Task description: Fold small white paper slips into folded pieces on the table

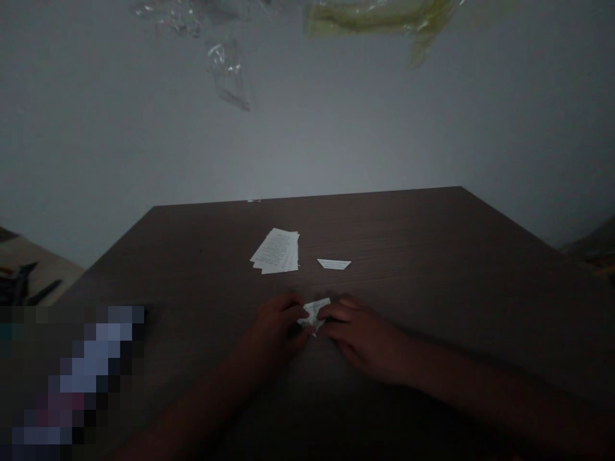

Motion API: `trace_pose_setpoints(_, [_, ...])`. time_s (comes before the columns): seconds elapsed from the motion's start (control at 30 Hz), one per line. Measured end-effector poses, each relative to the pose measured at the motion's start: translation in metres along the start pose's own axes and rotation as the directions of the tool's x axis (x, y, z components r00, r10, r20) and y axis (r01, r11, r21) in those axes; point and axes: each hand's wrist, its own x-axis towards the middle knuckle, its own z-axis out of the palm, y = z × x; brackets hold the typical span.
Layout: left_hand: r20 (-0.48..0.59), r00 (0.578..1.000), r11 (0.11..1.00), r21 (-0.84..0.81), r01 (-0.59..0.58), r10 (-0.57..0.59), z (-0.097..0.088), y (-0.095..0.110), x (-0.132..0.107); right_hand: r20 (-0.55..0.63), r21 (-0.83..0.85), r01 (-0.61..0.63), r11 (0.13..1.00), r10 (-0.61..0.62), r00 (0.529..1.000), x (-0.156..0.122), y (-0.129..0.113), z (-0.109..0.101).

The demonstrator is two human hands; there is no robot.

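Both my hands rest on a dark wooden table [432, 243] and pinch a small piece of white printed paper [316, 312] between them. My left hand [276, 330] grips its left side with the fingers curled. Its right side is held by my right hand [358, 336], fingers pressed together. Beyond the hands lies a small stack of printed paper sheets [277, 251]. To its right sits a folded white paper shape [334, 264], flat on the table.
A pale wall [96, 141] stands behind the table's far edge. Clear and yellowish plastic bags [375, 16] hang at the top. A blurred-out patch covers the lower left. Dark tools [22, 285] lie on a surface at far left.
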Motion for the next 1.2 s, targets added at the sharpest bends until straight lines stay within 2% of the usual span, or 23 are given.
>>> trace_pose_setpoints(0.13, [-0.023, 1.0, 1.0, 0.005, -0.018, 0.019, -0.002, 0.004, 0.0, -0.036, 0.031, -0.021, 0.999, 0.022, 0.999, 0.001, 0.005, 0.003])
trace_pose_setpoints(0.3, [-0.028, 0.998, 0.999, -0.013, -0.05, 0.05, 0.001, 0.001, 0.0, -0.005, -0.056, -0.027, 0.998, 0.027, 1.0, 0.004, 0.006, 0.009])
trace_pose_setpoints(0.5, [-0.027, 0.999, 0.999, -0.035, -0.026, 0.025, 0.003, -0.001, 0.001, 0.025, -0.158, -0.081, 0.984, 0.086, 0.996, 0.009, -0.004, 0.011])
trace_pose_setpoints(0.67, [-0.05, 0.998, 0.992, -0.12, -0.043, 0.037, 0.003, -0.01, 0.003, 0.03, -0.211, -0.089, 0.973, 0.098, 0.995, 0.012, -0.008, 0.009])
trace_pose_setpoints(0.83, [-0.032, 0.999, 0.985, -0.168, -0.035, 0.03, 0.006, -0.019, 0.002, -0.021, -0.148, -0.067, 0.987, 0.064, 0.998, 0.013, -0.006, 0.007])
trace_pose_setpoints(1.0, [-0.008, 0.998, 0.987, -0.15, -0.059, 0.059, 0.004, -0.005, 0.0, -0.046, -0.099, -0.11, 0.989, 0.106, 0.993, 0.012, -0.005, 0.009])
trace_pose_setpoints(1.2, [-0.021, 1.0, 0.992, -0.125, -0.019, 0.017, 0.002, 0.005, -0.001, -0.062, 0.004, -0.162, 0.987, 0.162, 0.985, 0.01, -0.003, 0.011])
